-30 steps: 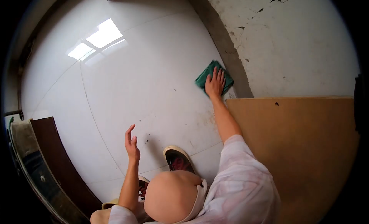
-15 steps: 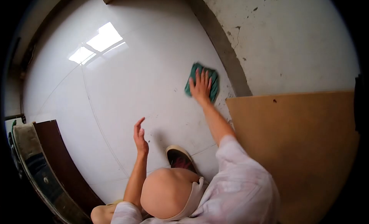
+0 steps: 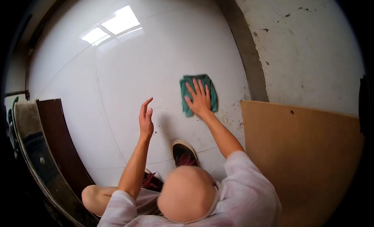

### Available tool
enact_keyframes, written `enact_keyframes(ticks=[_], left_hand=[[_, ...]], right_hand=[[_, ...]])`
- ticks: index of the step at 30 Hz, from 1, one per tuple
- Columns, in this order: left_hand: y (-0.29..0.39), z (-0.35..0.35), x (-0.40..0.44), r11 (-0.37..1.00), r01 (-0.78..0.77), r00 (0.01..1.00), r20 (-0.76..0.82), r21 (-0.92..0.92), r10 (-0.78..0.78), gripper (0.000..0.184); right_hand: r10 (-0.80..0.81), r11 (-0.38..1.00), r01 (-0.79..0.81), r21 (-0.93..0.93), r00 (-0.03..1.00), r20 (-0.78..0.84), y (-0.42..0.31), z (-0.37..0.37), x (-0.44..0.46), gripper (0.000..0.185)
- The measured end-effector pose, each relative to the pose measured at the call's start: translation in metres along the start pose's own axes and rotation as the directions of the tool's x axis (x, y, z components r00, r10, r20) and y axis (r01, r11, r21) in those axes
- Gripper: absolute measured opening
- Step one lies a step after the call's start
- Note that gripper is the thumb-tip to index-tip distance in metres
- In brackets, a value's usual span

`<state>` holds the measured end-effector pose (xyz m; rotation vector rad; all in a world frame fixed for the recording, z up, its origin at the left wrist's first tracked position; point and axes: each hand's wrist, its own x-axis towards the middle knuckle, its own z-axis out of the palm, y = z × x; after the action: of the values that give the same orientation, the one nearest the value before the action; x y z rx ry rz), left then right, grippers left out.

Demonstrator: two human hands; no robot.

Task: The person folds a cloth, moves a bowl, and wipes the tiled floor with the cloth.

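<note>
Folded flat on the white tiled floor point(image 3: 128, 71) lies a green cloth point(image 3: 211, 98). My right hand point(image 3: 200, 100) presses on top of it, palm down with the fingers spread. The cloth sticks out around the hand on every side. My left hand point(image 3: 146, 119) is raised in the air to the left, fingers extended and a little bent, touching nothing. Dark specks and smudges point(image 3: 228, 118) mark the floor just right of the cloth.
A brown wooden board point(image 3: 300, 149) stands at the right against the pale, stained wall point(image 3: 307, 51). A grey strip runs along the wall's foot. Dark brown furniture point(image 3: 64, 145) is at the left. My shoe point(image 3: 184, 153) rests on the floor below the cloth.
My right hand has drawn the green cloth back toward me and slightly left across the floor. My view has shifted, and the left hand stays raised and empty.
</note>
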<state>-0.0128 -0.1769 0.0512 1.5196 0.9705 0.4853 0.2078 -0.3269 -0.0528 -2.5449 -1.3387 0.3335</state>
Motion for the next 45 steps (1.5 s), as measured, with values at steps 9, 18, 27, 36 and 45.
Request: enact_keyframes(ticks=[9,18,27,36,45], left_hand=[[-0.033,-0.097,-0.001,0.998,0.056,0.928,-0.368,-0.02,-0.059,0.05],[-0.061,-0.086,-0.014,0.995,0.033,0.859,-0.506,-0.091,-0.075,0.048],[-0.079,-0.113,-0.043,0.996,0.054,0.81,-0.58,-0.071,-0.086,0.05],[-0.075,-0.128,-0.03,1.0,0.019,0.875,-0.484,0.004,-0.015,0.046],[-0.078,-0.12,-0.074,0.994,0.091,0.821,-0.56,-0.066,-0.113,0.048]], right_hand=[[0.235,0.952,-0.274,-0.135,0.94,-0.247,0.063,-0.013,0.1,0.066],[-0.353,0.93,0.367,-0.008,0.901,0.252,-0.031,0.002,-0.014,0.066],[0.027,0.975,-0.049,-0.219,0.994,-0.102,-0.03,0.006,0.118,0.066],[-0.05,0.988,0.05,-0.146,0.999,0.007,0.044,-0.012,0.014,0.081],[-0.166,0.97,0.15,-0.191,0.984,-0.067,-0.065,0.001,0.098,0.075]])
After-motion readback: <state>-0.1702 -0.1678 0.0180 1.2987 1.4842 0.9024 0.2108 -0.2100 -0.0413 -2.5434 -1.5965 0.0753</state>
